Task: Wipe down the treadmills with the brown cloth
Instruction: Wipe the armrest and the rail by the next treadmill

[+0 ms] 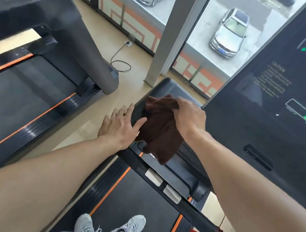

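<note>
Gym, treadmills [20, 99] side by side, console [291, 97]

The treadmill console [281, 108] shows the word "CAUTION" and green digits "0000".

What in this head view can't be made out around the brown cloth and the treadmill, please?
- Right hand fingertips: buried in the brown cloth, so the exact grip is hidden.
- Treadmill part under the cloth: covered.
- Console caution text: too blurred to read; the right edge cuts the display.
- Neighbouring treadmill: cut off by the left edge, top blurred.
</note>
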A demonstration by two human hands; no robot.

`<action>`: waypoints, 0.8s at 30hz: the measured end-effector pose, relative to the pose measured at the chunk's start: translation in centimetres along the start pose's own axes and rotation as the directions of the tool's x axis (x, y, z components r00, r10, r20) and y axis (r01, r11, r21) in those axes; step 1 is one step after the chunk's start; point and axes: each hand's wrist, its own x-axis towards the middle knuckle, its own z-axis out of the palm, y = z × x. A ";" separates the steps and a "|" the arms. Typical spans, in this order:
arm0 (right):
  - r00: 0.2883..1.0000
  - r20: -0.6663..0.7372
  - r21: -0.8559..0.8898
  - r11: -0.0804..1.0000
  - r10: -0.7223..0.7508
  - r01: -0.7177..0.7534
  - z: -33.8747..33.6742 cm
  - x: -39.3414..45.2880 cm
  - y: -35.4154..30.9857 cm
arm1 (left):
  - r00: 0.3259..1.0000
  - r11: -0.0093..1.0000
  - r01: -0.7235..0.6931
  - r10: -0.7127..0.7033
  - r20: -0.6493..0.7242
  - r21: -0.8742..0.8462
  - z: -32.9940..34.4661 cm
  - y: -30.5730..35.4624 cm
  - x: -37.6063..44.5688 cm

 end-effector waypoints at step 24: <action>1.000 0.014 0.071 0.997 -0.019 0.018 8.2 13.0 -0.4 | 0.973 0.977 0.209 -0.212 -0.088 -0.049 0.3 4.6 7.0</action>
